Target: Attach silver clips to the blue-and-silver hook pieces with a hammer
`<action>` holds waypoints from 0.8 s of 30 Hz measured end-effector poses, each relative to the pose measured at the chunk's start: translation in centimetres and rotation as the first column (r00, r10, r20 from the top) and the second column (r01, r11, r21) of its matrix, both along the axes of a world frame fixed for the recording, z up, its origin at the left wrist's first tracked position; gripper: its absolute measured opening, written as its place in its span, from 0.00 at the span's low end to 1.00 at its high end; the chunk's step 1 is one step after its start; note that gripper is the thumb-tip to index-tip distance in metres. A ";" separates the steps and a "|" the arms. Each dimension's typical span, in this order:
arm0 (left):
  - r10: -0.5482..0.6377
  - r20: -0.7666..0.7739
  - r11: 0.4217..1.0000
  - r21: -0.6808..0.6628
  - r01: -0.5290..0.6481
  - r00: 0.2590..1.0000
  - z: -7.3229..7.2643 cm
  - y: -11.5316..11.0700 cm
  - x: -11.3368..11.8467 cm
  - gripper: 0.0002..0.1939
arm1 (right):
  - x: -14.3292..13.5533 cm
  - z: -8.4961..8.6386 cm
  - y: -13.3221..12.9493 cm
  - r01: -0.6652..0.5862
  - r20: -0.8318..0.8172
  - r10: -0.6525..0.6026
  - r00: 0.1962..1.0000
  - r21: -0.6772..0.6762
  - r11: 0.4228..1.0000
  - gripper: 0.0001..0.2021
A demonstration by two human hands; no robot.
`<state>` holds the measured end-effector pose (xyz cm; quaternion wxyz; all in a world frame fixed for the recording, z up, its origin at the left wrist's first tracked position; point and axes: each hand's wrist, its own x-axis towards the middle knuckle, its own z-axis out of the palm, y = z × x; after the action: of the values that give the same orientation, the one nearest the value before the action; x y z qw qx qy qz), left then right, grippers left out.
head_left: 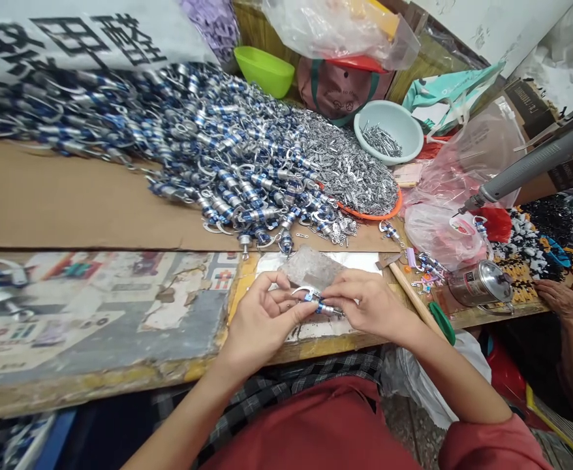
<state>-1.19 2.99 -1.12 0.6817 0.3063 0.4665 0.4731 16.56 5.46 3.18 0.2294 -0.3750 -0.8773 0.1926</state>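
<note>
Between my two hands is a small blue and silver metal part with a curved silver arm (326, 308), held just above the table's front edge. My left hand (264, 316) pinches its left end between thumb and fingers. On the other end, the fingers of my right hand (367, 301) are closed, their tips partly hiding it. Right behind my hands lies a grey stone-like block (310, 266). A big heap of similar blue and silver parts (237, 150) spreads over brown cardboard beyond.
An orange-rimmed tray (389, 212) is piled with small metal plates. A pale bowl (389, 127) holds metal pins. To my right are a wooden-handled hammer (414, 297), a metal pot (480, 285) and a hanging electric screwdriver (506, 176). Another person's hands (560, 299) work at far right.
</note>
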 end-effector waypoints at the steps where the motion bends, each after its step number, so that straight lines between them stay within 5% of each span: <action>1: 0.000 -0.001 1.000 0.004 0.000 1.000 0.0 0.0 0.0 0.27 | -0.2 0.0 0.1 0.007 -0.013 -0.007 1.000 -0.008 1.000 0.10; 6: 0.002 0.006 1.000 0.014 -0.002 1.000 -0.1 0.1 0.1 0.26 | -1.0 0.9 0.7 0.073 0.059 -0.066 0.996 -0.127 0.989 0.05; 14: -0.004 0.005 1.000 0.024 0.004 1.000 -0.4 0.2 0.1 0.27 | -1.0 2.4 2.7 0.009 0.158 0.071 0.985 -0.457 0.889 0.05; 20: -0.017 0.026 1.000 0.026 0.017 1.000 -0.3 0.0 0.0 0.26 | -0.8 0.8 2.9 -0.100 0.047 0.121 0.991 -0.316 0.943 0.05; 24: -0.025 0.030 0.999 0.041 0.024 0.999 -0.4 0.0 0.0 0.26 | -1.4 -1.4 2.1 -0.014 0.064 0.023 0.998 -0.137 0.990 0.07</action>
<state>-1.19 3.00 -1.52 0.6883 0.3185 0.4425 0.4786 15.15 7.56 1.73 0.1725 -0.3877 -0.8726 0.2419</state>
